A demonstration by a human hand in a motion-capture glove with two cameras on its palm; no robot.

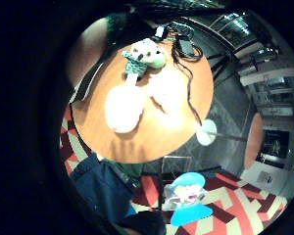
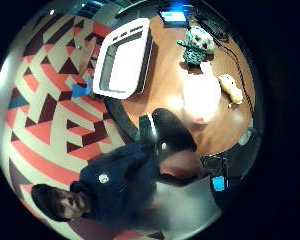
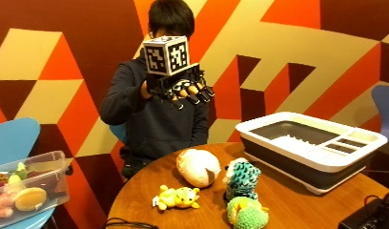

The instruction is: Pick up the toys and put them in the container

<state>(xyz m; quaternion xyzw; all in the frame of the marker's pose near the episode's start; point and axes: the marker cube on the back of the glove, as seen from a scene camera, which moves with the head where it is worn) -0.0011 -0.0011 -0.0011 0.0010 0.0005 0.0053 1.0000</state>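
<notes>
The black-gloved right hand [image 3: 177, 88] hung high above the round wooden bench [image 3: 296, 200], its grip slack and empty, with the pale egg-shaped plush toy [image 3: 198, 167] directly below at six o'clock and the white-rimmed grey container [image 3: 312, 148] toward four o'clock.

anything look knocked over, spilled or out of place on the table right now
Nothing stands out. Four soft toys sit loose on the round wooden table: a pale round plush, a yellow plush lying down, a teal owl-like plush upright and a green crocheted toy. The white and grey container stands level. The gloved right hand is raised, holding nothing.
</notes>
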